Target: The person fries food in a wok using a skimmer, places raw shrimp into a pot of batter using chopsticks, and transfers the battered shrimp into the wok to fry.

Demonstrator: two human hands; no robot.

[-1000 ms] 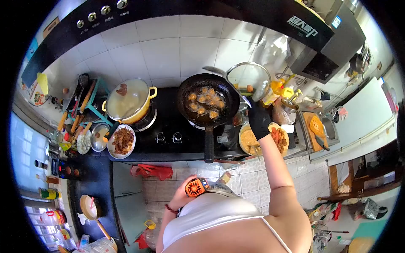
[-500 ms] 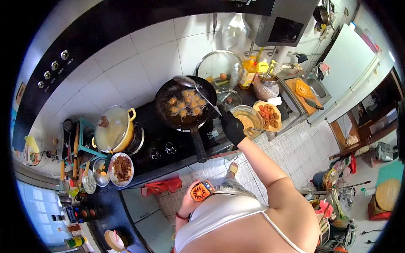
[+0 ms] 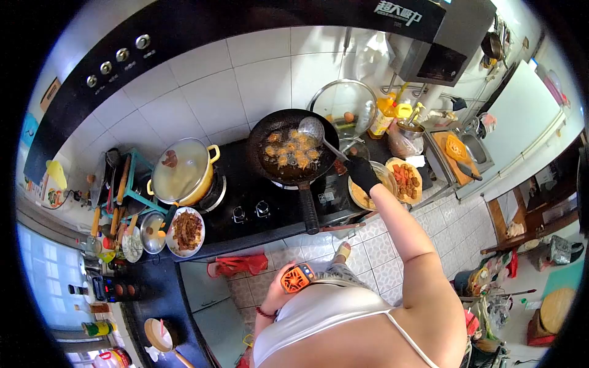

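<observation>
A black glove covers my right hand (image 3: 363, 174), which grips the handle of a slotted skimmer (image 3: 311, 127). The skimmer's round head is over the right part of the black wok (image 3: 257, 156), beside several golden pieces (image 3: 291, 149) frying in bubbling oil. Under my right forearm side sits a bowl of batter (image 3: 358, 195), next to a plate of orange and brown pieces (image 3: 405, 180). Down by my waist, my left hand (image 3: 279, 288) is wrapped round an orange and black device (image 3: 297, 279).
A yellow pot with a glass lid (image 3: 181, 168) stands left of the wok, with a plate of browned meat (image 3: 186, 232) before it. Behind are a glass lid (image 3: 343, 104) and an oil bottle (image 3: 383, 116). The range hood (image 3: 245, 13) hangs overhead.
The skimmer head has moved down and right from the wok's upper rim, over the frying pieces. The spoon that lay in the batter bowl no longer shows. The whole view has shifted.
</observation>
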